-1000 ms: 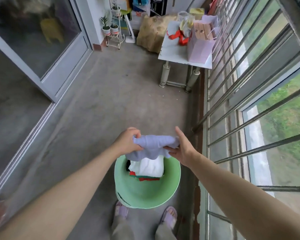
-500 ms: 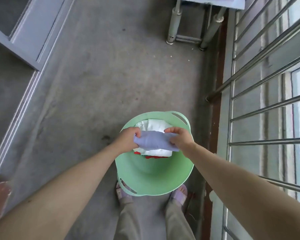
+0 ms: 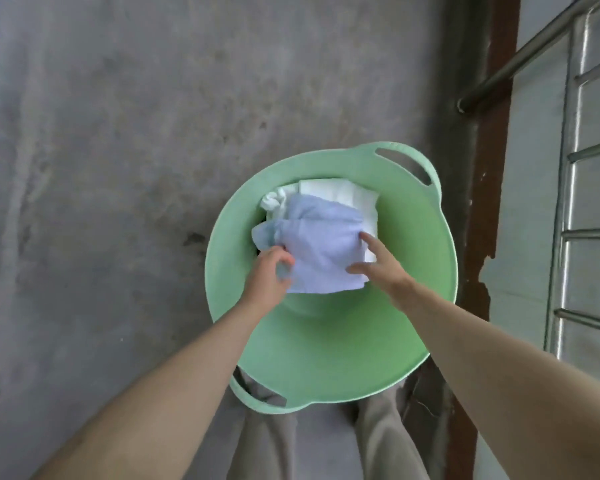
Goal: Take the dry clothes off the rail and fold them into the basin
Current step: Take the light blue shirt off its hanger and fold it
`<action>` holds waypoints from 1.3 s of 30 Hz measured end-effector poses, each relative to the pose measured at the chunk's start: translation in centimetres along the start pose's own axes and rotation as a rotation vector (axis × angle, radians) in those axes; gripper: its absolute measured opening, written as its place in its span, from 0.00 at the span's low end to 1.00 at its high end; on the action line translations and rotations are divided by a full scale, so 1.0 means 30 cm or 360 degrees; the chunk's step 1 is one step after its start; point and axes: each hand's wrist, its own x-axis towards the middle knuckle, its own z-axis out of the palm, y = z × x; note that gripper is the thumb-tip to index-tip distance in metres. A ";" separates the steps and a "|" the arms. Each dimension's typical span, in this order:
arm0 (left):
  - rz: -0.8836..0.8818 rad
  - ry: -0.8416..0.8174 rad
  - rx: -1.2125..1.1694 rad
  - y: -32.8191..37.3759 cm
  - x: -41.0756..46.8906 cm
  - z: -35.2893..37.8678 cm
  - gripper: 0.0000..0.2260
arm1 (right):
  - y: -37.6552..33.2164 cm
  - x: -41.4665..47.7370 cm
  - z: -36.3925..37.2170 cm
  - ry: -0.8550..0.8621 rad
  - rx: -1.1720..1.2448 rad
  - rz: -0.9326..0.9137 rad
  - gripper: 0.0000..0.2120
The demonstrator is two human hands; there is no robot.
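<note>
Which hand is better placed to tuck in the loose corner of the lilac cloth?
Left, probably. The left hand pinches the lilac cloth right beside that corner, while the right hand rests open on the opposite edge.

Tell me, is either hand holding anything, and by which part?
The left hand pinches the folded lilac garment at its near-left edge; the right hand only touches its right side with straight fingers.
</note>
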 end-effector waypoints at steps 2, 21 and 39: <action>-0.0027 0.0037 -0.0215 -0.027 0.040 0.017 0.10 | 0.036 0.035 0.021 -0.0013 0.0159 0.0072 0.42; -0.0011 -0.0027 0.0165 0.073 0.230 -0.148 0.09 | -0.078 0.070 0.038 0.0477 0.0220 -0.0282 0.08; -0.0813 0.0043 -0.0636 0.019 0.183 -0.026 0.21 | -0.044 0.106 -0.005 0.0716 0.0018 -0.0224 0.32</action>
